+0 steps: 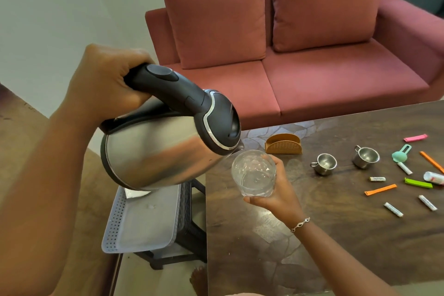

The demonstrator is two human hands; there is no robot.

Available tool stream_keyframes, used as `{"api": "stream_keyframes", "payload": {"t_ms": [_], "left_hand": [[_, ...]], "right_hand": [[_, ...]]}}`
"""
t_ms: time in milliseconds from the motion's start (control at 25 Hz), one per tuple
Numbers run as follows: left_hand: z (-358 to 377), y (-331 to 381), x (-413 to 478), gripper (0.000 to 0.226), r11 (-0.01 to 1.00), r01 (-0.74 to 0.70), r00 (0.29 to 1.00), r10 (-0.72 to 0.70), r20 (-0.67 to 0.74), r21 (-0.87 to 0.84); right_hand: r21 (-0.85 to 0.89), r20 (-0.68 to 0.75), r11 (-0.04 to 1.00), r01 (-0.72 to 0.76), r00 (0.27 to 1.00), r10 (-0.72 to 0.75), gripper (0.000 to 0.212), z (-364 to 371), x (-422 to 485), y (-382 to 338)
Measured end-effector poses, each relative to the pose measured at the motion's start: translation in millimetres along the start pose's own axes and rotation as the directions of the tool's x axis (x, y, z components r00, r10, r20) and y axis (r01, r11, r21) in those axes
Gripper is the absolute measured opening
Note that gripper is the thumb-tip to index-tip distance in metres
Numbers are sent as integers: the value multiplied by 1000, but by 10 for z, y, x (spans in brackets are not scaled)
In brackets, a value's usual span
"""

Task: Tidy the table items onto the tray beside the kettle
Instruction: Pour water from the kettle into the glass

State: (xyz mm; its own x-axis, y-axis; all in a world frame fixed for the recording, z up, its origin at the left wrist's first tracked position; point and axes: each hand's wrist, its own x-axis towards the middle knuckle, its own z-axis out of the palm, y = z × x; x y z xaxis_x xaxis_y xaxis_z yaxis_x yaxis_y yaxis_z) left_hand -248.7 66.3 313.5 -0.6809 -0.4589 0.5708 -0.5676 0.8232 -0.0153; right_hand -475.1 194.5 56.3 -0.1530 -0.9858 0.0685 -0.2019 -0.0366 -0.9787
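My left hand (103, 81) grips the black handle of a steel kettle (153, 151), tilted with its spout over a clear glass (253, 173). My right hand (276, 190) holds that glass from below, above the table's left edge. A white perforated tray (113, 226) lies on a dark stool under the kettle. On the dark table (336, 235) stand two small steel cups (324, 164) (365, 157) and a brown napkin holder (283, 143). Coloured clips, white sachets and a battery (377, 179) are scattered at the right.
A pink sofa (312, 74) with two cushions stands behind the table. The stool (189, 228) sits between the table's left edge and a wooden surface at the far left. A foot shows on the floor below the stool.
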Motion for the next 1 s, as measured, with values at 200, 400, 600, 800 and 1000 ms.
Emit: {"api": "stream_keyframes", "payload": {"t_ms": [200, 400, 600, 800, 1000], "left_hand": [[103, -113, -258, 15, 972, 188, 982, -190, -2, -139], [141, -273, -554, 19, 891, 375, 920, -392, -17, -257], [207, -539, -941, 19, 738, 539, 802, -597, -21, -405], [321, -889, -1445, 25, 553, 653, 649, -761, 6, -518], [544, -1165, -2000, 35, 412, 774, 480, -877, 22, -481]], "right_hand": [[-16, 7, 1000, 2, 1000, -2, 89, 26, 20, -73], [-20, 35, 1000, -7, 999, 8, 89, 83, 29, -99], [-34, 74, 999, -2, 997, 5, 87, 223, 90, -168], [-40, 118, 999, 13, 993, -8, 93, 430, 176, -247], [-58, 183, 998, 29, 983, -17, 100, 659, 265, -286]]}}
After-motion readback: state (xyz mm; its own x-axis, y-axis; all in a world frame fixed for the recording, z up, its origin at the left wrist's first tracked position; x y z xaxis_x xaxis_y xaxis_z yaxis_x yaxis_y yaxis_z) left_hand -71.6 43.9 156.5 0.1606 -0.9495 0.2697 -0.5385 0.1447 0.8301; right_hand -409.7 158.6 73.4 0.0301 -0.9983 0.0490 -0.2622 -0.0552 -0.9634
